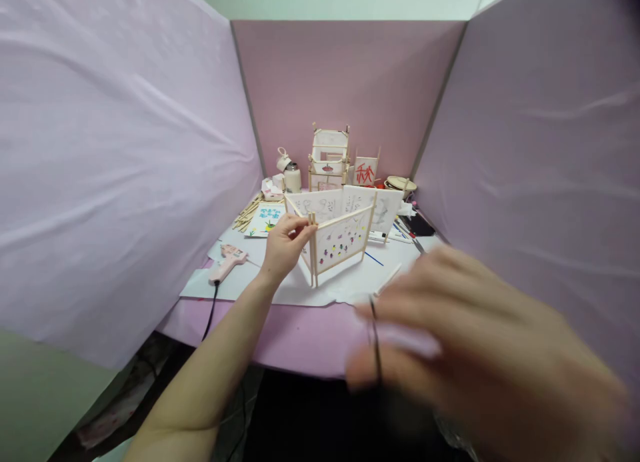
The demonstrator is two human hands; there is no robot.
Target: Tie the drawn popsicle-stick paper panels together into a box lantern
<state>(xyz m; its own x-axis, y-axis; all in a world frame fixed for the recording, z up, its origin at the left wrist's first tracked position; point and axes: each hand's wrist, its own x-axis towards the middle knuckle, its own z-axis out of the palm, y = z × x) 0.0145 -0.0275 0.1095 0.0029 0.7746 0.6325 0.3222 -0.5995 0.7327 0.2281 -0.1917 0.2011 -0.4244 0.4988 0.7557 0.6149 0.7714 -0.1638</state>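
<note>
My left hand [289,243] pinches the top of the upright wooden sticks at the near corner of a stick-framed paper lantern [343,241]. Its white panels carry painted coloured dots and ink drawings, and it stands on the table. Close to the camera, my right hand [480,342] is smeared by motion. A thin black band [376,345], looking like an elastic loop, stretches between its thumb and fingers. This hand is apart from the lantern, to its right and nearer to me.
A pink glue gun [227,263] with a black cord lies at left. Behind are a painted sheet [265,220], wooden sticks [247,213], a cream bottle [293,177], a tiered stick frame [329,157] and a panel with a red character [365,172]. Pens [403,229] lie at right.
</note>
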